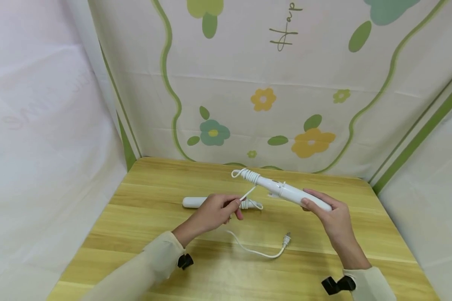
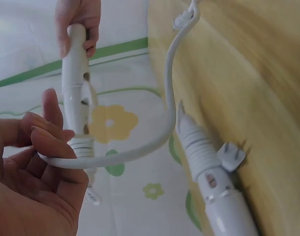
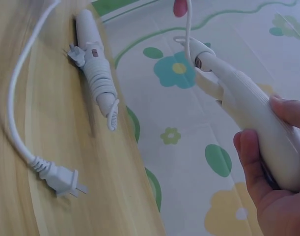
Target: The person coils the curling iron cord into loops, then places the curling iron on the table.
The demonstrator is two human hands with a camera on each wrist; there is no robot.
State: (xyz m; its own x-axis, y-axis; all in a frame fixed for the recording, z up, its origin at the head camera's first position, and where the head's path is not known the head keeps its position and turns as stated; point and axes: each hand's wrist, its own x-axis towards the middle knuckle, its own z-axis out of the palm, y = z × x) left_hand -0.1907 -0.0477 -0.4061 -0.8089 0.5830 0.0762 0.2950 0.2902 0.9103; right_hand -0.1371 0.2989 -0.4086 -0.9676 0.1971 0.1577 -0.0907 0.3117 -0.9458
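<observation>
A white curling iron (image 1: 294, 194) is held up off the table, tilted, in my right hand (image 1: 333, 215), which grips it by its far smooth end. White cord is wound in several turns round its handle, with a small loop at the tip. My left hand (image 1: 216, 211) pinches the loose stretch of this cord (image 2: 135, 153) between thumb and fingers. The cord's tail hangs down to a two-prong plug (image 3: 61, 179) over the table. Behind the left hand a second white curling iron (image 1: 193, 202) lies on the table, its own cord wrapped round its handle and partly hidden in the head view.
The wooden table (image 1: 135, 234) has a back edge against a flower-printed cloth (image 1: 229, 92). White cloth also hangs at the left (image 1: 52, 125) and right sides. A dark wrist mount sits on each sleeve.
</observation>
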